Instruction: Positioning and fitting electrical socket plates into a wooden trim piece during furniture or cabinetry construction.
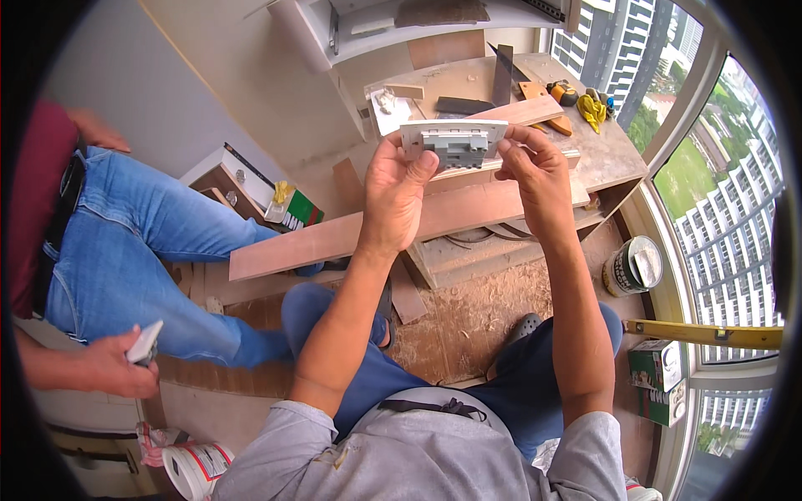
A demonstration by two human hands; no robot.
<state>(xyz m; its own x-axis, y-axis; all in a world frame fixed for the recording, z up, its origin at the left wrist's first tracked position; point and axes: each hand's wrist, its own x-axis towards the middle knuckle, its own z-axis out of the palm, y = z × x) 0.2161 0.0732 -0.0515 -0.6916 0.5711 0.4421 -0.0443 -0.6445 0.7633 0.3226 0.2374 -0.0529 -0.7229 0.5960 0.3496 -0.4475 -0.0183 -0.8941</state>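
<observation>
Socket plate (pixel 453 140) pinched between both hands' fingers (pixel 418 159).

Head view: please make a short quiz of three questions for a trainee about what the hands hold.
1. True or false: both hands hold the white socket plate.
2. Which side of the plate faces the camera: A front, B grey back?
3. What stands by the window at the right?

Key:
1. True: left hand and right hand grip its ends.
2. B.
3. A tin can.
</observation>
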